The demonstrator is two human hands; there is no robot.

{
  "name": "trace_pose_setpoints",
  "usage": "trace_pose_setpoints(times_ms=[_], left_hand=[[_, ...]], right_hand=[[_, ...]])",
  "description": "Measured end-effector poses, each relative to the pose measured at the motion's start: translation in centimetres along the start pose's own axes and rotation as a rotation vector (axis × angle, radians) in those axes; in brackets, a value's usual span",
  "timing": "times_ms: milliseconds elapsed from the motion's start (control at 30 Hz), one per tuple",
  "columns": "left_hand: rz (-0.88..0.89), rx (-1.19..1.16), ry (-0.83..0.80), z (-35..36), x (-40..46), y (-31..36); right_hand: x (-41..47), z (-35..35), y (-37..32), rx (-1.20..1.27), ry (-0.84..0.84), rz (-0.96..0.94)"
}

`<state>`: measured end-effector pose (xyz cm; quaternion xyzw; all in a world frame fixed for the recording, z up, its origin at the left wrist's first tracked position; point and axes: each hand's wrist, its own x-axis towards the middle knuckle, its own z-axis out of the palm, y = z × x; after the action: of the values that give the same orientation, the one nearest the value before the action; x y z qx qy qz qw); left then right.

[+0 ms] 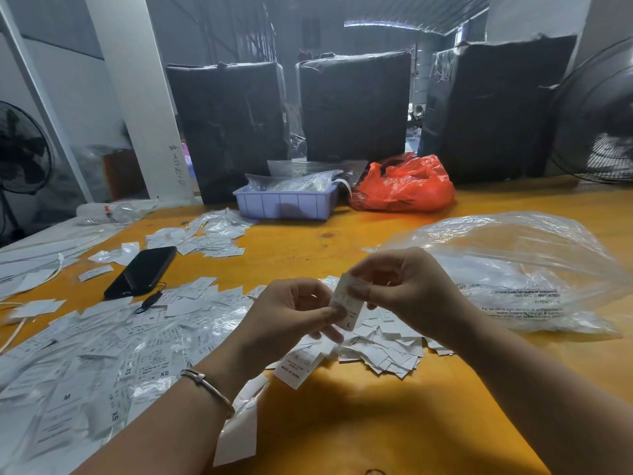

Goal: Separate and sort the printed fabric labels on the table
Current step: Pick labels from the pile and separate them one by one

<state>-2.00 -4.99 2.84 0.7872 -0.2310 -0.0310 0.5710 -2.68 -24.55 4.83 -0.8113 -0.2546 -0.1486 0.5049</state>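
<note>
Your two hands meet above the tabletop (342,423), just in front of the loose pile of labels (383,347), and both pinch the same small white label (347,303): the left hand (291,313) holds its lower edge between thumb and forefinger, the right hand (400,282) holds its upper edge, the other fingers curled. This label is very light, thin and soft, so it probably bends and slides easily, and two labels can stick together flat. Take hold at a corner or a short edge and rub lightly to part the layers. On the left of the pile, the labels in clear sleeves (102,354) look glossy and probably slippery.
</note>
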Motion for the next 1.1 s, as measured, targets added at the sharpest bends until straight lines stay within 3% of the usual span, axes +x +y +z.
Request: trace_pose_setpoints(times_ms=[167, 500, 700, 1100], left_hand=[[-0.019, -0.067, 0.027, 0.01, 0.03, 0.16], [-0.03, -0.082, 0.062, 0.01, 0.03, 0.31], [-0.027, -0.086, 0.064, 0.1, -0.07, 0.36], [-0.02, -0.122, 0.049, 0.06, -0.1, 0.22]], right_hand=[[0.02, -0.45, -0.19, -0.017, 0.132, -0.041], [0.07, -0.43, -0.05, 0.025, 0.058, 0.117], [0.04, -0.46, -0.07, 0.171, 0.022, 0.142], [-0.1, 0.17, -0.44, -0.006, -0.106, 0.147]])
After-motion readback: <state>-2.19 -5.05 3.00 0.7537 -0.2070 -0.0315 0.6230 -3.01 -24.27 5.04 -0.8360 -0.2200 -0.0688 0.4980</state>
